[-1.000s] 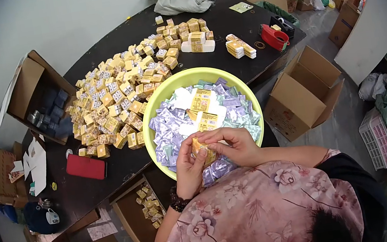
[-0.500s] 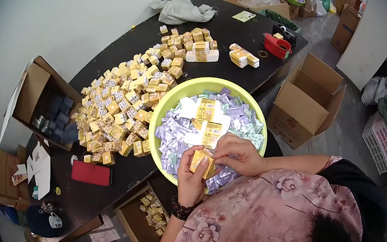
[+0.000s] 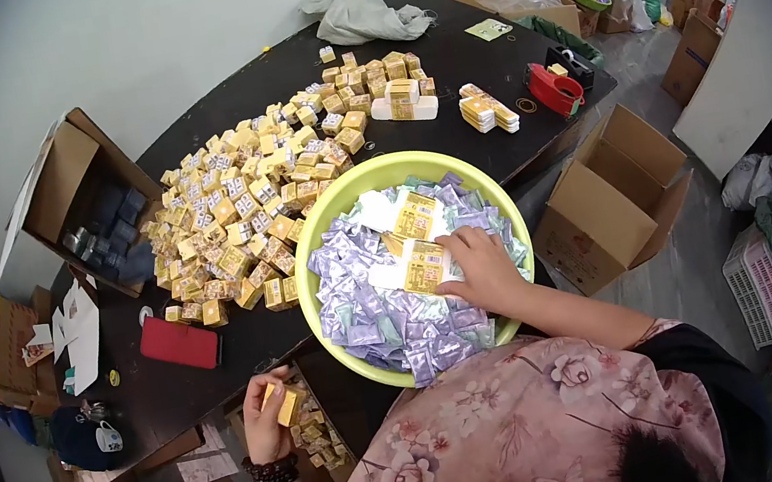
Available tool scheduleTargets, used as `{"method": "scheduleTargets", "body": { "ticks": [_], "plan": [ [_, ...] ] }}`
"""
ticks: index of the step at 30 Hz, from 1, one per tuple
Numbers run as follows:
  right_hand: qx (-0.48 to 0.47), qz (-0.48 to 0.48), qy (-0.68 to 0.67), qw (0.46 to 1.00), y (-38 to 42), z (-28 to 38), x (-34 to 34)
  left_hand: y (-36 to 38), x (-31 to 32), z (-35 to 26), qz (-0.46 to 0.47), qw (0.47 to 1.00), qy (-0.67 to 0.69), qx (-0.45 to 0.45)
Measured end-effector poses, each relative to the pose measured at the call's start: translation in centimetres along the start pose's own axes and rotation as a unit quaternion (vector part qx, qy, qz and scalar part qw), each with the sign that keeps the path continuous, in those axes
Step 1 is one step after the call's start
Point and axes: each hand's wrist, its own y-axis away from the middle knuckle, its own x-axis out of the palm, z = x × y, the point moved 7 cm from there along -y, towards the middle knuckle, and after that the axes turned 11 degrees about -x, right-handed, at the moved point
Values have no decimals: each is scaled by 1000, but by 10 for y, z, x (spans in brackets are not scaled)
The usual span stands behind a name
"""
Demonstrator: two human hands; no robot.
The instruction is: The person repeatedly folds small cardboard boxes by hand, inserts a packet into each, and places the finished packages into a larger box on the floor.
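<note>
My left hand (image 3: 268, 419) holds a small yellow box (image 3: 288, 405) between thumb and fingers, above an open carton (image 3: 323, 436) of similar boxes at the lower left. My right hand (image 3: 485, 271) is over the yellow-green basin (image 3: 522, 300), its fingers closed at the right edge of a flat white-and-yellow box blank (image 3: 423, 266). Another blank (image 3: 415, 215) lies just behind it. Both rest on purple and green sachets (image 3: 367, 310) that fill the basin.
Many small yellow boxes (image 3: 239, 204) are heaped on the black table (image 3: 252, 348). Around them are a red pouch (image 3: 180, 343), stacked blanks (image 3: 487, 111), a red tape dispenser (image 3: 554, 91) and a tilted carton (image 3: 92, 202). An open carton (image 3: 607, 201) stands right of the table.
My left hand has moved from the basin down to the left with the yellow box. My right hand has let go of that box and moved up to the flat blank.
</note>
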Motion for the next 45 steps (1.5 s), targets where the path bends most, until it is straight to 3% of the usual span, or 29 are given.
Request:
{"method": "scheduleTargets", "body": {
  "ticks": [2, 4, 8, 10, 12, 14, 15, 16, 17, 18, 21, 23, 24, 26, 28, 30, 32, 34, 36, 40, 41, 45],
  "plan": [
    [8, -8, -3, 1000, -2, -2, 0, 7, -41, 22, -43, 996, 52, -59],
    [13, -57, -26, 998, -1, -5, -3, 12, -67, 38, -58, 994, 80, -49],
    [-2, -107, -66, 992, 2, -2, -6, 4, -125, 95, -116, 978, 122, -122],
    [107, -122, -291, 943, 6, -15, 3, 1, -153, 130, -176, 960, 97, -195],
    [113, -152, -348, 918, 7, -24, 9, -3, -168, 153, -197, 959, 66, -195],
    [116, -180, -404, 889, 9, -31, 11, 9, -187, 173, -336, 906, 19, -257],
    [146, -178, -475, 849, 9, -31, 13, 26, -160, 132, -375, 854, -209, -293],
    [175, -174, -543, 803, 9, -30, 15, 23, -164, 141, -376, 854, -210, -293],
    [175, -175, -543, 802, 9, -26, 10, 18, -172, 130, -450, 790, -381, -169],
    [186, -151, -579, 779, 9, -19, 8, 17, -165, 114, -499, 683, -532, -36],
    [192, -107, -623, 751, 8, 11, -1, 23, -22, 4, -371, 819, -386, 205],
    [176, -76, -645, 740, 6, 29, 3, 17, 66, -27, -185, 902, -258, 293],
    [175, -75, -646, 740, 6, 35, 4, 12, 112, -35, -67, 951, -131, 271],
    [155, -54, -636, 754, 6, 49, 4, -1, 172, -28, 62, 985, -24, 160],
    [132, -66, -614, 775, 8, 49, 4, -23, 192, -20, 99, 990, -34, 96],
    [64, -121, -404, 905, 10, 40, -12, -35, 198, -16, 98, 989, -39, 104],
    [89, -133, -441, 883, 8, 37, -11, -40, 206, -15, 64, 979, -40, 188],
    [115, -91, -408, 901, 12, 32, -2, -37, 214, -18, 67, 977, -102, 173],
    [86, -92, -377, 918, 10, 39, -8, -36, 220, -16, 30, 967, -202, 153],
    [29, -53, -338, 939, 7, 46, -6, -30, 235, -14, 98, 924, -313, 199],
    [8, -25, -342, 939, 8, 47, 2, -25, 238, -20, 74, 898, -343, 267],
    [-20, -109, -390, 914, 4, 52, -12, -28, 229, -19, 84, 902, -351, 235]
  ]
}}
